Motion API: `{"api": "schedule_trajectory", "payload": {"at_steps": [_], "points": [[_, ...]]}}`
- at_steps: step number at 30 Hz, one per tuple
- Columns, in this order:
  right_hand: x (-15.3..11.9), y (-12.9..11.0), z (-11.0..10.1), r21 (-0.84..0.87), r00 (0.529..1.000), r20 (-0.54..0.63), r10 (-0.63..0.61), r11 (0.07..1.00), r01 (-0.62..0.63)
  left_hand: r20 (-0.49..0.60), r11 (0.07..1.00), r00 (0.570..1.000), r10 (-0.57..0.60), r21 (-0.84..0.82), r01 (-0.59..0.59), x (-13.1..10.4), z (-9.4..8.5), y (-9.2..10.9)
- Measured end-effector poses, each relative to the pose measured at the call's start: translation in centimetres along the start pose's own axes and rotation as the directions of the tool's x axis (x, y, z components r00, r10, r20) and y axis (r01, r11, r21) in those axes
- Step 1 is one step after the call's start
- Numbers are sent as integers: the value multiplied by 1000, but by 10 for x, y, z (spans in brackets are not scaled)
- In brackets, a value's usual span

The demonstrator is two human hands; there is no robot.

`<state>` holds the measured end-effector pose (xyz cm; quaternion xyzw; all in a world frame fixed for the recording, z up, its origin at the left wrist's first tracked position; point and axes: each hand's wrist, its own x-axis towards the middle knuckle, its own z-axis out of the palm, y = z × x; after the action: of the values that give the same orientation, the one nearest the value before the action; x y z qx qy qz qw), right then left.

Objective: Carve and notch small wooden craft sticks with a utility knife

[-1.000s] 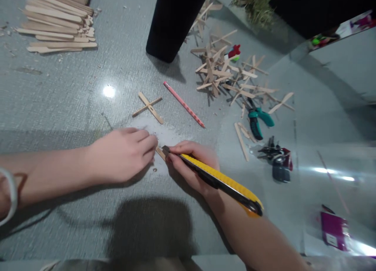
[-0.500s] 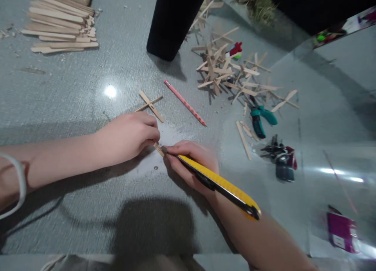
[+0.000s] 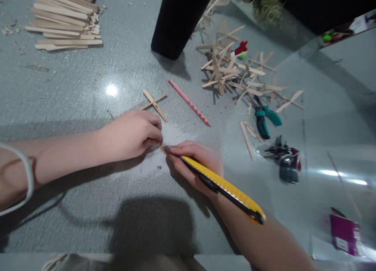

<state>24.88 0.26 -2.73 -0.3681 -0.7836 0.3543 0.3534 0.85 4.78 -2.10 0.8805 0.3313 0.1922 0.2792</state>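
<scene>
In the head view my left hand (image 3: 136, 133) is closed, its fingertips pinching a small wooden craft stick (image 3: 163, 150) low over the table. My right hand (image 3: 195, 161) grips a yellow and black utility knife (image 3: 226, 188), whose tip end meets the stick between my two hands. The blade itself is mostly hidden by my fingers. Just beyond my left hand lies a cross of two craft sticks (image 3: 155, 105), one passing through the other. A pink pencil (image 3: 190, 103) rests to the right of that cross.
A pile of crossed sticks (image 3: 219, 69) spreads at the back right, beside teal-handled pliers (image 3: 266, 120). Loose craft sticks (image 3: 66, 22) are heaped at the far left. A tall black object (image 3: 182, 24) stands between them. Dark small tools (image 3: 284, 157) and a purple packet (image 3: 345, 233) lie at right.
The whole view has shifted slightly, so things appear a little further right. Both hands keep their grips on the stick and the knife; the stick appears turned a little between them.
</scene>
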Motion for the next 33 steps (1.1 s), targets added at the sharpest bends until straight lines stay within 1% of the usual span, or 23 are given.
{"api": "schedule_trajectory", "payload": {"at_steps": [6,11,15,20,25,30,33], "points": [[1,-2,-1,3,1000,12,29,1000,-29,-17,1000,1000,16,9,-16,-1,2,0],[1,-3,0,3,1000,13,7,1000,-7,-26,1000,1000,-10,-4,10,0,3,0],[1,-3,0,-2,1000,-12,12,1000,-12,-5,999,1000,-28,-27,28,2,3,2],[1,-3,0,-8,1000,11,1,1000,-1,-5,998,999,-43,-50,43,1,2,3],[1,-5,0,-30,1000,20,13,999,-12,-21,997,999,-39,-61,38,2,4,2],[1,-5,0,-27,1000,17,-15,1000,15,-26,998,999,-35,-59,33,2,6,2],[1,-6,0,-38,1000,19,0,999,1,-34,998,999,-25,-57,23,2,6,1]]}}
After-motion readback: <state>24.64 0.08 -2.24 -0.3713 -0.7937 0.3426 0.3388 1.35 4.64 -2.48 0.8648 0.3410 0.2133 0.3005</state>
